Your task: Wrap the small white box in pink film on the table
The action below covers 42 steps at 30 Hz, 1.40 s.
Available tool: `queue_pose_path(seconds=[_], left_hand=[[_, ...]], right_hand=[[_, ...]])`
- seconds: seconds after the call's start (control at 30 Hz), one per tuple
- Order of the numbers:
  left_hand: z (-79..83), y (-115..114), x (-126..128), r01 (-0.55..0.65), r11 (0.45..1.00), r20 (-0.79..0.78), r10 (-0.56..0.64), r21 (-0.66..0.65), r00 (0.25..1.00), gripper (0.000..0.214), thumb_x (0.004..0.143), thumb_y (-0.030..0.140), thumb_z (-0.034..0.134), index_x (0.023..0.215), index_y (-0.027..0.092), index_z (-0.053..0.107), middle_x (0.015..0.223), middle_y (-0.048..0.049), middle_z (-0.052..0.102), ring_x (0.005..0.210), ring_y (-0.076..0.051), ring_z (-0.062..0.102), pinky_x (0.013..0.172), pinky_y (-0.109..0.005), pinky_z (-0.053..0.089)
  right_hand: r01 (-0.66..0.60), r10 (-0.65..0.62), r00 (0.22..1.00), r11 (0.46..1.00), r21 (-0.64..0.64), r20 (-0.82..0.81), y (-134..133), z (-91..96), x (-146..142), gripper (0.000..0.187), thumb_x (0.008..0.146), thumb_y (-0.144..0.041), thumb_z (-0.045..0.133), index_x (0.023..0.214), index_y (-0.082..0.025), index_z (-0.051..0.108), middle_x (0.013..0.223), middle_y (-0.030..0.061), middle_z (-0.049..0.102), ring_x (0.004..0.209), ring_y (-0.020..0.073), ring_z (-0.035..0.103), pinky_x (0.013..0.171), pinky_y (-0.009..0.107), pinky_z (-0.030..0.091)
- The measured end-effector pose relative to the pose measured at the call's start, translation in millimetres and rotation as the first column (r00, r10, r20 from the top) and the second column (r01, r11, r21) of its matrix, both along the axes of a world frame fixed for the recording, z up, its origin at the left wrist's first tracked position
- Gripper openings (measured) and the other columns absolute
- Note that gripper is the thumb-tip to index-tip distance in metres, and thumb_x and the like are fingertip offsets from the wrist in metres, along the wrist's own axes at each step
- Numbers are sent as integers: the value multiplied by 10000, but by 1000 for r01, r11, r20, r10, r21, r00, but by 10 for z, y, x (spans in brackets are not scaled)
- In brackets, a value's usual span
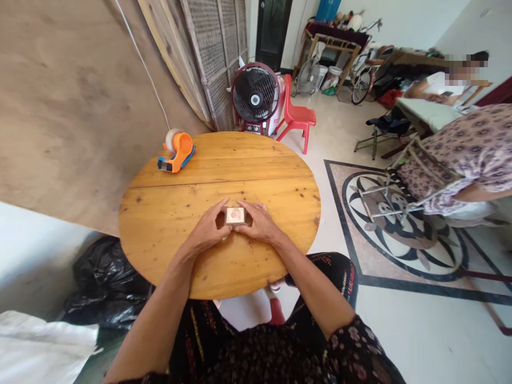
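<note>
Left hand (pixel 212 223) and right hand (pixel 259 221) clamp the box (pixel 235 215) from both sides, likely to steady it over the desk (pixel 240 165).

Small whitish box (pixel 235 216) (reddish mark on its upper face) between both hands (pixel 207 226) (pixel 260 222).

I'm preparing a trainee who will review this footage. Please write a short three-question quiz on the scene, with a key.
1. True or false: the left grip and right grip hold the small pale-topped item between them.
2. The chair beside the fan is: A) blue, B) red, C) green.
3. Fill in: on the wooden table, toward its far left edge, is an orange and blue ____.

Key: 1. True; 2. B; 3. tape dispenser.
</note>
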<state>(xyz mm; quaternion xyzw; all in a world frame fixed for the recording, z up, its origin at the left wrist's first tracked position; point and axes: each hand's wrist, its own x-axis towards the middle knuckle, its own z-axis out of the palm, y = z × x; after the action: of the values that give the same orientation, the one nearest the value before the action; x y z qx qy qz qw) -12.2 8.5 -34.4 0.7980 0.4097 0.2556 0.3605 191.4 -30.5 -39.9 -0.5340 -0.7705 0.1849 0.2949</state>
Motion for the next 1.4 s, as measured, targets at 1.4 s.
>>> queue_pose_path(seconds=[1.4], left_hand=[[30,-12,-3,14,997,-89,-8,72,996,735,750,321,565,1436,154,362,1372,-126,519,1211,-296,523,1046,-466,411]], right_hand=[[6,-7,1000,999,-54,-10,-5,5,-5,821,734,-504,707,1431,-206,392,1384,110,529,1262,268,462,1056,411,278]])
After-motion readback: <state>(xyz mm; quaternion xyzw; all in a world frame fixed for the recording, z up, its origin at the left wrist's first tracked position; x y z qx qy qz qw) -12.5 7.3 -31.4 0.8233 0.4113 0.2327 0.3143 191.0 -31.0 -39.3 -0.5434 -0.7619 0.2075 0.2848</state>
